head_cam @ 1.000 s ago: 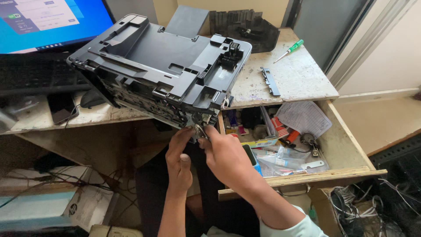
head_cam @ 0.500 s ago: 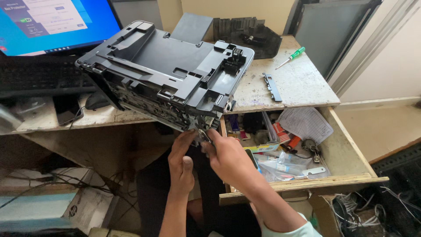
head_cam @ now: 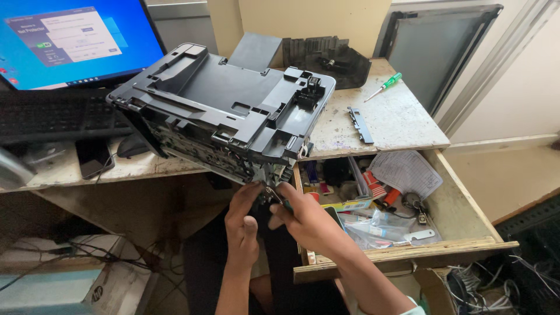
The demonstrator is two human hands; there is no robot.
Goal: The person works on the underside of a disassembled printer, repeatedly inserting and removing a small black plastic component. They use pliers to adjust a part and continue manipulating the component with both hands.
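A dark grey printer chassis (head_cam: 221, 111), stripped of its covers, lies tilted on the worn desk (head_cam: 402, 125) with its near lower corner hanging over the edge. My left hand (head_cam: 242, 224) reaches up under that corner, fingers touching the mechanism. My right hand (head_cam: 306, 221) is beside it, fingers closed on a small metal tool (head_cam: 272, 193) whose tip points into the chassis underside. What the tip touches is hidden.
An open wooden drawer (head_cam: 461, 204) at the right holds papers, plastic bags and small tools. On the desk lie a green-handled screwdriver (head_cam: 385, 86), a grey plastic strip (head_cam: 360, 124) and a black panel (head_cam: 326, 58). A monitor (head_cam: 70, 41), keyboard (head_cam: 55, 119) and phone (head_cam: 93, 157) sit left.
The view has shifted slightly, so the printer sits a little lower and further right. Both hands stay under the printer's near corner, with the right hand still on the tool.
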